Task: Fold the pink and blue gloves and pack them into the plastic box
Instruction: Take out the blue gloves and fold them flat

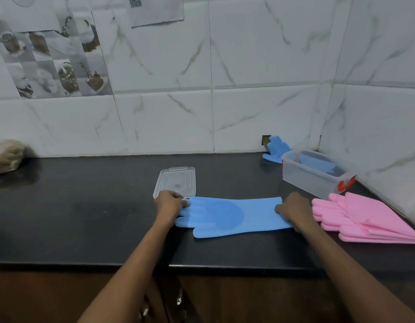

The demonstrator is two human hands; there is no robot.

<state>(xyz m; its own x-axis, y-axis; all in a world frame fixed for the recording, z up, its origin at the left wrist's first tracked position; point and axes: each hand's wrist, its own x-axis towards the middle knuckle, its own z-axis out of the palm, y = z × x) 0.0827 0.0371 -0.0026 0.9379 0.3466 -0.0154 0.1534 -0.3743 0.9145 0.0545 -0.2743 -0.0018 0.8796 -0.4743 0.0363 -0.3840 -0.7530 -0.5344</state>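
A blue glove (230, 215) lies flat on the black counter (97, 217), fingers pointing left, cuff to the right. My left hand (168, 203) pinches its fingertips. My right hand (294, 209) grips the cuff end. Pink gloves (365, 220) lie stacked at the right, beside the cuff. The clear plastic box (315, 177) with red latches stands open behind them in the corner. Another blue glove (275, 149) leans against the wall behind the box and seems to drape into it.
The box's clear lid (175, 181) lies flat just behind my left hand. A brownish bundle (6, 157) sits at the far left by the wall. Tiled walls close the back and right. The counter's front edge runs below my forearms.
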